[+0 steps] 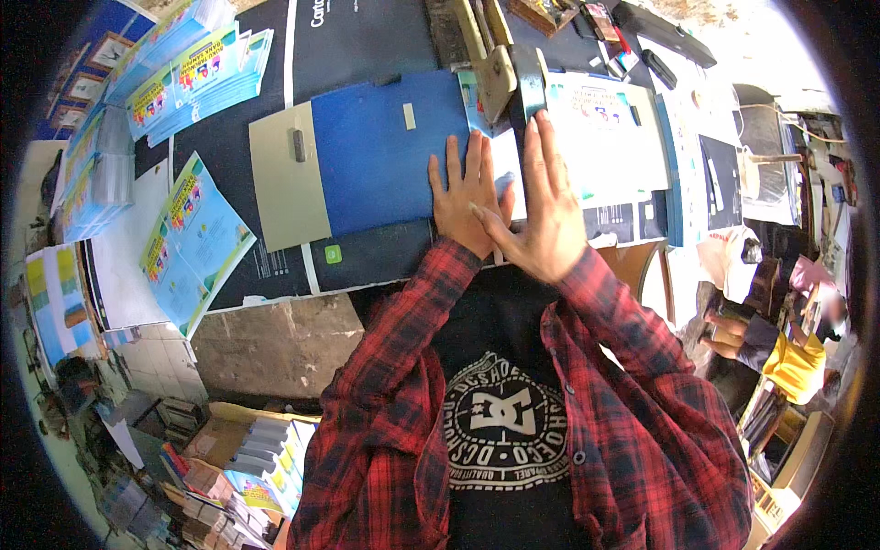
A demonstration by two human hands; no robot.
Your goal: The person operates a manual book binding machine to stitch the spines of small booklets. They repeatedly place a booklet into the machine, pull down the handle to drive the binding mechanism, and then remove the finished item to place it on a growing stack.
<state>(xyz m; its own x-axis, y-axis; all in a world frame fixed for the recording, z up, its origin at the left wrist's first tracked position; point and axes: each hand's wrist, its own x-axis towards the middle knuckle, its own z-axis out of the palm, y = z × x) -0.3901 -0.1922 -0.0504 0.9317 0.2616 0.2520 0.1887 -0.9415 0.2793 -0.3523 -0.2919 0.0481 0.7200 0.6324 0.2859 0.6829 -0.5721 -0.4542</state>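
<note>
My left hand lies flat with its fingers spread, on the right edge of a blue board and the printed sheet beside it. Alongside it, my right hand has its fingers stretched out over the pale printed sheets, its thumb reaching the left hand. Its fingertips are at the front end of a worn metal device that looks like a large stapler. A beige panel with a small dark piece on it adjoins the blue board. Part of the sheets is hidden under my hands.
Stacks of booklets stand at the left, and an open light-blue printed cover lies nearer. Small tools and a wooden box sit behind the device. More booklets are below left. A person in yellow is at the right.
</note>
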